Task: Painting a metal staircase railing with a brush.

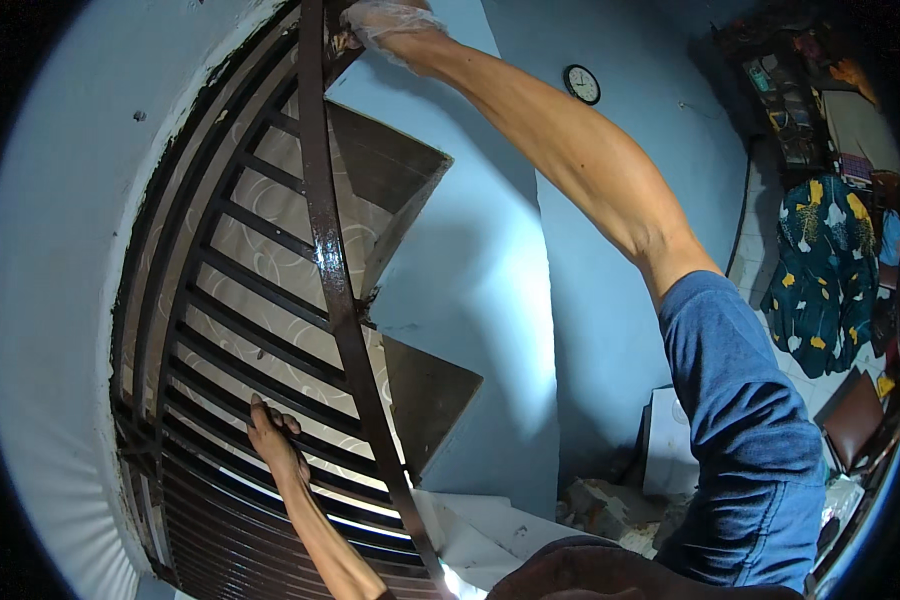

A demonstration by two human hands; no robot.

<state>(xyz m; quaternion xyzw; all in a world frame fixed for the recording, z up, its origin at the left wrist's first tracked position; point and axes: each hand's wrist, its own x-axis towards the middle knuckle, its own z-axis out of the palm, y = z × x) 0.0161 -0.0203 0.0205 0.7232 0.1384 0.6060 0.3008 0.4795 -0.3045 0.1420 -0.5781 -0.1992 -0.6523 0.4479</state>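
A dark brown metal railing (pixel 338 262) with many slanting bars fills the left half of the head view. Part of its long rail shines as if wet or glossy. My left hand (pixel 275 437) is closed around one of the lower bars, with one finger pointing up. High at the upper edge, my right hand (pixel 390 25) is wrapped in a thin clear plastic bag or glove (pixel 410 18). It is up against the top of the railing, fingers bent. What it holds, if anything, is partly cut off and too unclear to name.
Stepped brown stair edges (pixel 425 395) show behind the railing, against a blue wall (pixel 450 300). A round clock (pixel 581 85) hangs on the far wall. At right are a patterned dark cloth (pixel 822 275) and a cluttered shelf (pixel 785 110). Rubble (pixel 605 510) lies below.
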